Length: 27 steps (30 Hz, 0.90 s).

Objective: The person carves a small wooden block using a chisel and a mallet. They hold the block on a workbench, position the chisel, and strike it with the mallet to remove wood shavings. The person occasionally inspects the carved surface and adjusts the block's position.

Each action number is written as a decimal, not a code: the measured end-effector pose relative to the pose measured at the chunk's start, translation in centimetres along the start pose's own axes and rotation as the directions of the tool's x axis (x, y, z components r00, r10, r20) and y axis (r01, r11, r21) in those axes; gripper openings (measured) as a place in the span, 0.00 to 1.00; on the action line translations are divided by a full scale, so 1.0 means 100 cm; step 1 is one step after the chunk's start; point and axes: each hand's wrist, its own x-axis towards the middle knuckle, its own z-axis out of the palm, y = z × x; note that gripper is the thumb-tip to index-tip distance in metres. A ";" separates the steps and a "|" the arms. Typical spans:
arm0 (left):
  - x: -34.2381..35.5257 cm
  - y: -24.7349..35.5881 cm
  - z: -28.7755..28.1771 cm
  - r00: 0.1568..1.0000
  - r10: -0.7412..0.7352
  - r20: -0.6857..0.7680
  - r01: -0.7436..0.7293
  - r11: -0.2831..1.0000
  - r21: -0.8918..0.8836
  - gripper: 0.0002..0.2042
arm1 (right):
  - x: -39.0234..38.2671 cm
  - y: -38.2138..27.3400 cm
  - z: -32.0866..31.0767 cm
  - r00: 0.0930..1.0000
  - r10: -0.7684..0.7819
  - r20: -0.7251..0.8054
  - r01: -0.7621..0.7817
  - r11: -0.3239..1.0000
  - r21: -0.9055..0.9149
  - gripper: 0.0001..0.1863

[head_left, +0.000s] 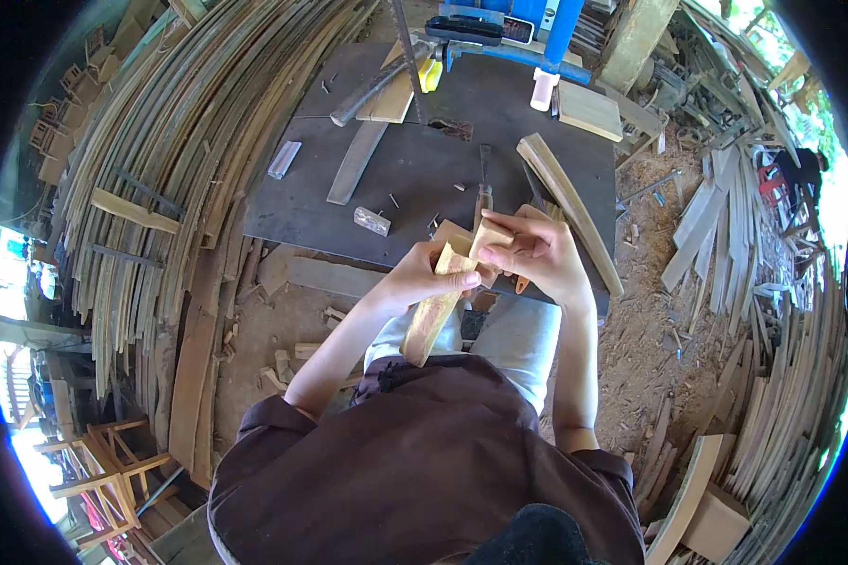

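My left hand [424, 278] grips a long, pale piece of wood [433, 320], held at a slant above my lap. Just to its right, my right hand [542, 245] is closed on a small light-brown wooden block [490, 241], held against or very close to the upper end of the long piece. Beyond my hands a tool with a flat metal blade [484, 165] lies on the dark worktop [316, 231]. An orange-handled tool [522, 282] shows partly below my right hand, and a silvery block [372, 220] lies left of my hands.
A long board [575, 207] lies along the worktop's right. At the back are a hammer [367, 94], a blue clamp frame [561, 38] and planks [584, 113]. Stacked timber strips [151, 113] line the left; more scrap wood [725, 217] lies right, wooden frames [113, 471] lower left.
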 end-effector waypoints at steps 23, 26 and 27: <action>-0.012 0.009 0.008 0.971 0.221 -0.094 -0.232 0.965 -0.126 0.33 | -0.029 -0.012 0.032 0.971 -0.098 -0.218 0.113 0.992 0.056 0.30; -0.016 0.008 0.007 0.982 0.174 -0.067 -0.179 0.981 -0.080 0.33 | -0.031 -0.002 0.036 0.952 -0.205 -0.226 0.219 0.975 0.036 0.30; -0.017 0.008 0.007 0.984 0.168 -0.058 -0.172 0.982 -0.082 0.33 | -0.031 -0.001 0.037 0.946 -0.225 -0.233 0.238 0.971 0.027 0.30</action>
